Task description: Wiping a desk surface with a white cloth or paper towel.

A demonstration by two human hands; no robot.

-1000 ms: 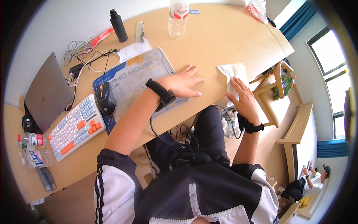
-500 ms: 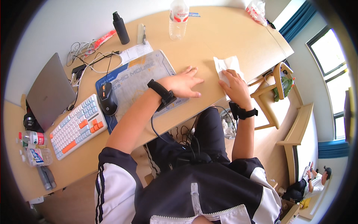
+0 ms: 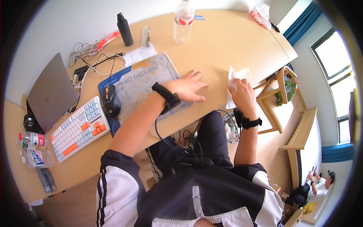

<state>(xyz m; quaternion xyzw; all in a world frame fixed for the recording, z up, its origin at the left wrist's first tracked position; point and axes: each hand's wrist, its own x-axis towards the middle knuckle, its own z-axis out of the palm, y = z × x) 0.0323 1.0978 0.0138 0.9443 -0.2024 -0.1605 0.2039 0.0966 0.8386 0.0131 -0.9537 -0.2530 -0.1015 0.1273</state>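
My left hand (image 3: 188, 88) rests with fingers spread, partly on the right edge of the grey and blue mouse pad (image 3: 145, 81) and partly on the bare wood of the desk (image 3: 211, 34). It holds nothing. At the desk's right front edge, my right hand (image 3: 245, 94) has its fingers bent and closed on a white tissue (image 3: 231, 79). The tissue is creased, with one side standing up to the left of the fingers; the part under the hand is hidden. Both wrists wear black bands.
On the left are a laptop (image 3: 53, 92), a white and orange keyboard (image 3: 80, 128), a black mouse (image 3: 110, 101) and two small bottles (image 3: 39, 159). Farther back stand a black bottle (image 3: 125, 30) and a clear bottle (image 3: 183, 24). A wooden chair (image 3: 272, 104) sits to the right.
My right hand has moved slightly right and nearer to me. Its fingers have gone from lying flatter on the tissue to gripping it, and the tissue is bunched up. My left hand stays nearly in place.
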